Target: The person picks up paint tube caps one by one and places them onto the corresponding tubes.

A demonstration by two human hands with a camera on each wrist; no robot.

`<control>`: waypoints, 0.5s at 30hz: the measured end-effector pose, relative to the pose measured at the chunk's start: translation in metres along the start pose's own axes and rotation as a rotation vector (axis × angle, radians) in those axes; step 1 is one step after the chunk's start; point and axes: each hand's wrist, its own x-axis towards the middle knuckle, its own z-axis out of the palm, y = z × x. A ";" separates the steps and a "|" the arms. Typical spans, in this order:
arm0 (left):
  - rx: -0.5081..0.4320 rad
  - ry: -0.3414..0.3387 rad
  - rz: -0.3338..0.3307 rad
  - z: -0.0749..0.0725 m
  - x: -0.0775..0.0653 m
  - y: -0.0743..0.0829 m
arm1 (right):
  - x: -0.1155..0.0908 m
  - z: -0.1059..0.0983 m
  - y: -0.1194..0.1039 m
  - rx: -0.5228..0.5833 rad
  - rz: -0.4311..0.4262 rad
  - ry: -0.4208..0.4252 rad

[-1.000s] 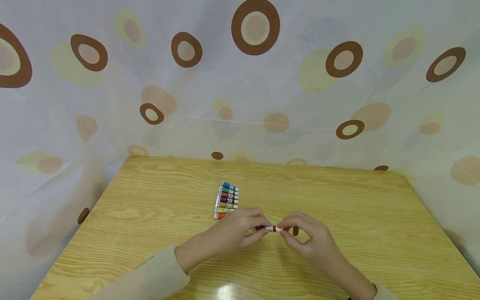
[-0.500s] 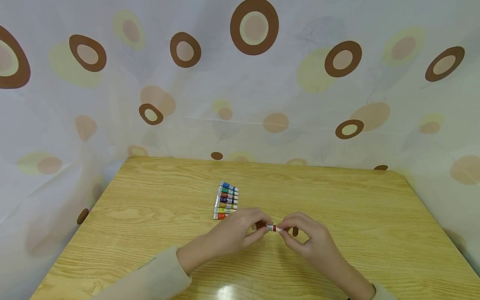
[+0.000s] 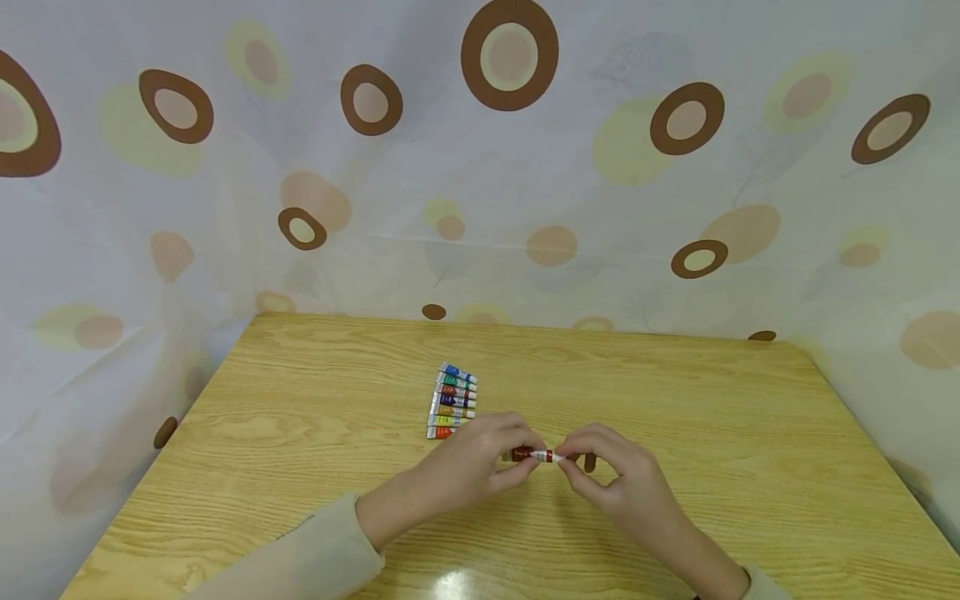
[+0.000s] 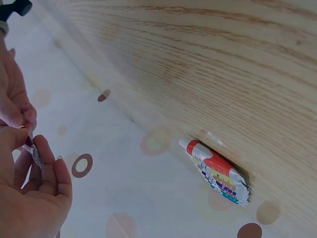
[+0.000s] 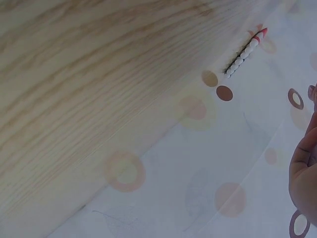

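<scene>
Above the table, my left hand point(image 3: 483, 458) grips a small paint tube point(image 3: 542, 456) with a dark red band near its neck. Thumb and fingertips of my right hand point(image 3: 626, 471) pinch the white cap end. From the left wrist view, the tube's silvery flattened end point(image 4: 35, 154) lies against the fingers of the left hand point(image 4: 34, 193). The right hand point(image 4: 15, 94) meets it from above there. Only part of the right hand point(image 5: 304, 171) shows at the edge of the right wrist view, with the tube hidden.
Several paint tubes point(image 3: 453, 401) in different colours lie side by side just beyond my left hand, white caps to the right. The wooden table point(image 3: 315, 392) reaches back to a patterned cloth point(image 3: 480, 183) that hangs behind and at both sides.
My left fingers have shifted slightly on the tube, and more of its dark red body shows between them. The right hand keeps its pinch at the cap end, almost unmoved.
</scene>
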 end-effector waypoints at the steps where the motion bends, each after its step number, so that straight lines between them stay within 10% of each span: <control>1: 0.005 0.006 0.008 0.000 0.000 0.000 | 0.000 0.000 -0.001 0.001 0.011 -0.007; 15: 0.054 0.095 0.082 -0.001 0.001 -0.002 | -0.002 -0.001 0.000 0.031 0.039 0.018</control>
